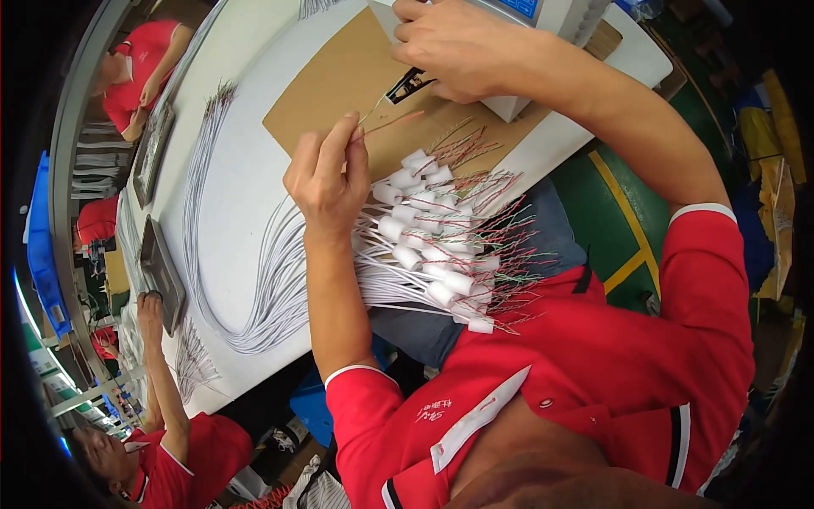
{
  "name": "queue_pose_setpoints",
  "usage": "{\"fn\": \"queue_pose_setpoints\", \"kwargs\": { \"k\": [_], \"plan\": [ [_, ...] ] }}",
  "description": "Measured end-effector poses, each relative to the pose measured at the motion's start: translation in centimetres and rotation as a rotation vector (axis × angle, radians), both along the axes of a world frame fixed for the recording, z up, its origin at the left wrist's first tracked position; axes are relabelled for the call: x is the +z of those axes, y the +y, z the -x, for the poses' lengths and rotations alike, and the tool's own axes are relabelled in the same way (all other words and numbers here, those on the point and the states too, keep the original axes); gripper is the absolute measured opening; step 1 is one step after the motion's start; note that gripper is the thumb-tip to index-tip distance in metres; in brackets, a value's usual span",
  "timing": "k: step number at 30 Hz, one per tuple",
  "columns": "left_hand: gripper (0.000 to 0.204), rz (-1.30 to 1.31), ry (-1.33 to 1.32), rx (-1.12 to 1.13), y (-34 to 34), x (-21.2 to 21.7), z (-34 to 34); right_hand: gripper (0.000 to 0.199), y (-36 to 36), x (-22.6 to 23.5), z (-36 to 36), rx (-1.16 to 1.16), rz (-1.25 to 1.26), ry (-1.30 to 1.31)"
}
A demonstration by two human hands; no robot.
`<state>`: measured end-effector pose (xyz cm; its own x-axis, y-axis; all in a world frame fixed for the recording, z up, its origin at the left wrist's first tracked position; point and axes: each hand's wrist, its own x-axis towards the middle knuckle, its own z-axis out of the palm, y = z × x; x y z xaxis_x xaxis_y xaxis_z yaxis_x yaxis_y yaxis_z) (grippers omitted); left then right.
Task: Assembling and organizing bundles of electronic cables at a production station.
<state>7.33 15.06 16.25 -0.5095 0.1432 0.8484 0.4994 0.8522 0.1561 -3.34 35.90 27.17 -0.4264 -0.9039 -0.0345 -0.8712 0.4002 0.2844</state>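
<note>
My left hand (331, 174) pinches thin stripped wires (377, 110) between thumb and fingers. The wires reach toward a black slot (409, 86) at the front of a white machine (506, 103). Over that slot bends my right hand (458, 53), its fingers curled against the machine; whatever they grip is hidden. Close to my left wrist lies a thick bundle of white cables (270, 284). White cylindrical sleeves (424, 222) sit near the cables' ends, and red, green and white twisted wires (513, 242) fan out from them toward my lap.
Brown cardboard (326, 81) covers part of the white table (242, 153) beneath the machine. Dark trays (161, 276) stand along the table's left side. Co-workers in red shirts (199, 458) sit at the left, one with a hand at a tray. Green floor (606, 229) shows at the right.
</note>
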Motion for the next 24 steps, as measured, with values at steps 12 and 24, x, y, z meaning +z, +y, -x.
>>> {"fn": "queue_pose_setpoints", "kwargs": {
  "k": [12,24],
  "plan": [
    [0.006,-0.500,-0.495,-0.012,-0.1,-2.6,0.0,0.018,-0.2,-3.7,2.5,0.189,0.200,0.193],
    [0.006,-0.522,-0.556,0.007,0.0,-2.6,0.1,0.017,-0.2,-3.8,2.4,0.188,0.196,0.206]
  ]
}}
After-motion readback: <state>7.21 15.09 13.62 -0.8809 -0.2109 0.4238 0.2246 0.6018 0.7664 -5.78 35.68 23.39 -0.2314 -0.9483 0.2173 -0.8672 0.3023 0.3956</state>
